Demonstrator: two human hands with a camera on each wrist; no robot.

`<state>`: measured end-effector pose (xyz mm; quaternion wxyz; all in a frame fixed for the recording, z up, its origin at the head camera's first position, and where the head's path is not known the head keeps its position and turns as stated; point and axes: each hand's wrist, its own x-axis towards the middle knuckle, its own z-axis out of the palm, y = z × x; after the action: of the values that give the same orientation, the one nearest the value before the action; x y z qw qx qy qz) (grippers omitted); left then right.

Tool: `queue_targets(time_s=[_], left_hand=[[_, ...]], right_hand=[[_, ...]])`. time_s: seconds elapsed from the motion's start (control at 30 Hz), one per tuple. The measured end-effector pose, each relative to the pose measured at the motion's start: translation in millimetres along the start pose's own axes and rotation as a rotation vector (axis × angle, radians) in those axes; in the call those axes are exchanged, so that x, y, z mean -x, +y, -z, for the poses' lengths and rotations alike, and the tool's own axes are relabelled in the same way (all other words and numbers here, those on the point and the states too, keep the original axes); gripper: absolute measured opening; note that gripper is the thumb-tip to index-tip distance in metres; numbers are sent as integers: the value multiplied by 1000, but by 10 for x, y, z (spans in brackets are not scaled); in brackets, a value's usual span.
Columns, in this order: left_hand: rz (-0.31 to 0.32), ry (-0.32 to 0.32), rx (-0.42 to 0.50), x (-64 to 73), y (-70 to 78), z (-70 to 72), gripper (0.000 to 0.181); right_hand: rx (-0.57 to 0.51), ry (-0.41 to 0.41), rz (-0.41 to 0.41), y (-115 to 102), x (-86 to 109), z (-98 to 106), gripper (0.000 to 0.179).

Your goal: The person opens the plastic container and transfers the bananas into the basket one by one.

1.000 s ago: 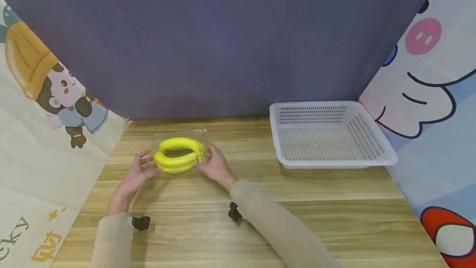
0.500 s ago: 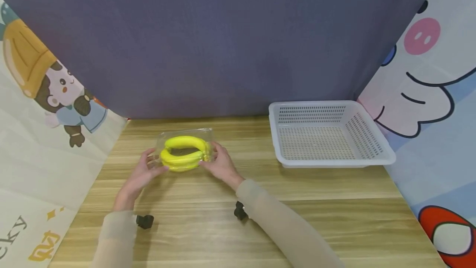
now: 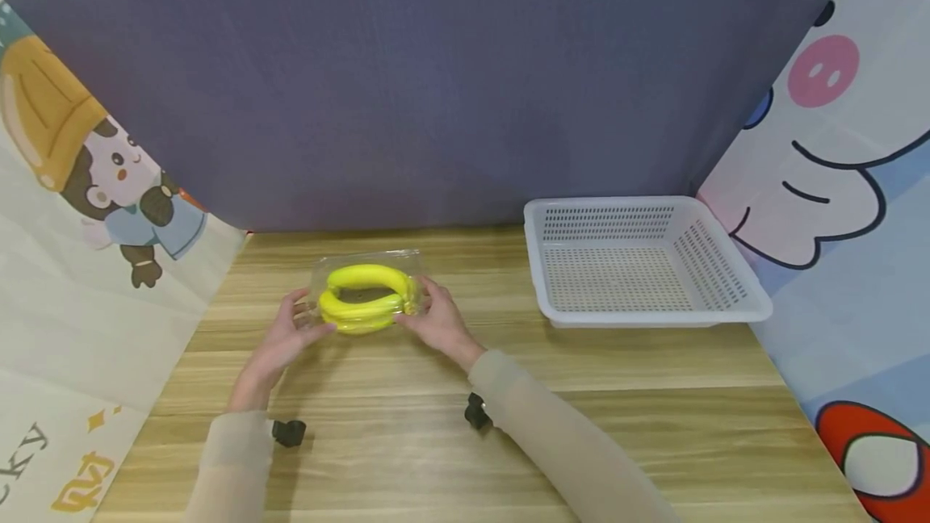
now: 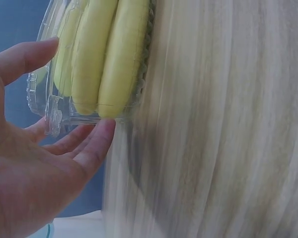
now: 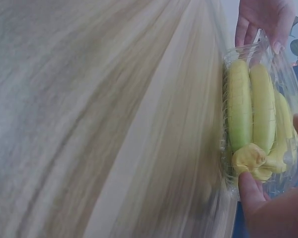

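A dark blue-grey wall [image 3: 436, 87] stands along the far side. In front of it spreads a wood-grained bench [image 3: 407, 442]. A pale sheet printed with a cartoon child [image 3: 58, 289] hangs at the left, and a sheet printed with a pink-snouted animal [image 3: 857, 200] hangs at the right. A white basket [image 3: 654, 318] with slotted sides sits on the right of the bench, toward the far edge. Two beige sleeves [image 3: 574, 450] reach in from the near side. Left of centre, well apart from the basket, is a clear plastic box [image 3: 385, 256], its long side running left to right; whether its base touches the bench I cannot tell. Yellow bananas [image 3: 359, 310] lie inside it, their stems toward the right end. Both hands grasp the box: the left hand [image 3: 285, 336] holds its left end between thumb and fingers, the right hand [image 3: 441, 328] its right end likewise. A small black device [image 3: 289, 433] sits beside the left cuff, another at the right cuff.
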<state>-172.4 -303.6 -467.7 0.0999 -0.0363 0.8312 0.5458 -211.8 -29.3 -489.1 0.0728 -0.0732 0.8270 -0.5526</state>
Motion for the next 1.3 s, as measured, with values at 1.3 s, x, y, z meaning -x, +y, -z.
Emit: queue_targets(time_s=[1.3], left_hand=[[-55,-28,22,-47,319,-393,92]], right_hand=[[-1,38,8,152,129,377,88]])
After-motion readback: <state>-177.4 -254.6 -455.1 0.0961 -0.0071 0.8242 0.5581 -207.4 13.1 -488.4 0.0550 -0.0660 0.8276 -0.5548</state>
